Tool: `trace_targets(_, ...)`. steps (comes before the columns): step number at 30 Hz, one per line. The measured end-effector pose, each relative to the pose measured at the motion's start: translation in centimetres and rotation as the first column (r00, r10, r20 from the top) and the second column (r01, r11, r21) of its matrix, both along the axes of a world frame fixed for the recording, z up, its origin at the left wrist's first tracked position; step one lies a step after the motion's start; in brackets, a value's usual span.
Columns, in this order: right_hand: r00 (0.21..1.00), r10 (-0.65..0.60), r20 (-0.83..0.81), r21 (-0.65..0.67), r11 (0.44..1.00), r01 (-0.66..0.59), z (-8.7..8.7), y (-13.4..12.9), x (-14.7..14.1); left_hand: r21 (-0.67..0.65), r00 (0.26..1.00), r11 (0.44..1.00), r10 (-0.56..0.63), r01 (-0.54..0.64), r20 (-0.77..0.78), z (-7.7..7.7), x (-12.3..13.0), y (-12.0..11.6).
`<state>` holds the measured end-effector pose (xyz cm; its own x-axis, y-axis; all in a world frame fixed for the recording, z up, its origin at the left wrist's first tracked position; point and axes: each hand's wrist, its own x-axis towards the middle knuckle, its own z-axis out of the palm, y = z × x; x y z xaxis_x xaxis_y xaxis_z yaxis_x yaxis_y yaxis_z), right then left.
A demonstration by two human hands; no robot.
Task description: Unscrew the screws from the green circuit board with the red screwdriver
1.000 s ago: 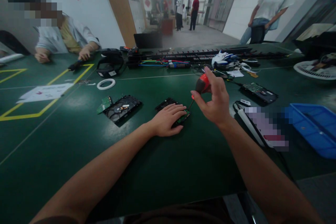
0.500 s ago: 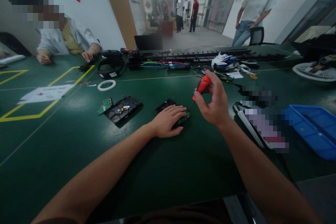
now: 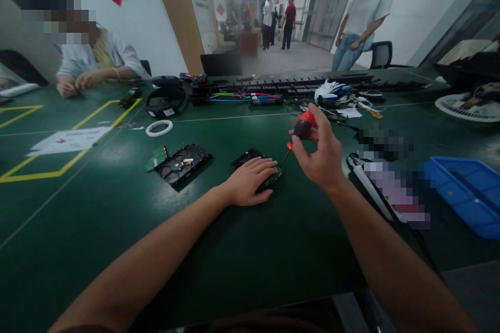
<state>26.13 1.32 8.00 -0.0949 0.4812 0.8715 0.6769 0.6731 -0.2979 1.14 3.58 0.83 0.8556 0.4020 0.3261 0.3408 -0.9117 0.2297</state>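
Observation:
My left hand (image 3: 252, 181) lies flat with its fingers stretched over a hard drive (image 3: 247, 157), pressing on it and covering much of it. A green circuit board (image 3: 273, 179) shows on the drive beside my fingertips. My right hand (image 3: 321, 153) is closed around the red and black handle of a screwdriver (image 3: 303, 126). The screwdriver is tilted, and its tip reaches down to the board near my left fingers; the exact contact point is too small to make out. To the left lies another hard drive (image 3: 191, 158), with a loose green board (image 3: 157, 158) at its left edge.
A blue tray (image 3: 464, 192) sits at the right, near a white long-handled tool (image 3: 371, 187). A white ring (image 3: 159, 128), black headgear (image 3: 164, 101), wires and gloves (image 3: 332, 91) lie farther back. A person (image 3: 97, 62) sits across the table at the left.
The screwdriver handle has turned in my right fingers, showing more black. My left hand stays in place. The seated person has drawn one hand back to the other.

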Motion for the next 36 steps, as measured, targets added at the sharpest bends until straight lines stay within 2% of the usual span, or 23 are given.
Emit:
trace_targets(4, 0.999, -0.037, 0.005, 0.029, 0.999, 0.036, 0.06, 0.02, 0.16, -0.005, 1.0, 1.0, 0.004, -0.004, -0.001, 0.17, -0.01, -0.1)
trace_targets(10, 1.0, 0.019, -0.025, -0.03, 0.999, -0.02, -0.18, 0.31, 0.18, -0.006, 1.0, 1.0, -0.003, 0.003, -0.001, 0.16, 0.0, -0.03)
trace_targets(16, 0.999, -0.03, -0.011, 0.033, 0.999, 0.031, 0.06, 0.06, 0.11, -0.017, 1.0, 1.0, 0.006, -0.005, 0.013, 0.07, 0.07, -0.08)
trace_targets(22, 0.999, 0.041, -0.032, -0.03, 0.999, -0.042, -0.27, 0.13, 0.02, -0.033, 1.0, 0.999, -0.001, 0.002, 0.028, -0.1, 0.08, 0.28)
trace_targets(27, 1.0, -0.02, -0.006, 0.017, 1.0, 0.02, -0.25, 0.25, 0.2, -0.036, 0.998, 0.999, -0.024, 0.026, 0.058, -0.33, 0.08, 0.65)
trace_targets(32, 0.998, 0.054, -0.036, -0.03, 0.998, -0.055, -0.43, 0.47, 0.22, -0.05, 0.998, 0.999, -0.015, 0.019, 0.063, -0.32, 0.16, 0.74)
trace_targets(36, 0.999, -0.002, -0.045, 0.017, 1.0, 0.003, -0.54, 0.79, 0.42, -0.053, 0.996, 0.998, -0.026, 0.03, 0.081, -0.38, 0.15, 0.74)
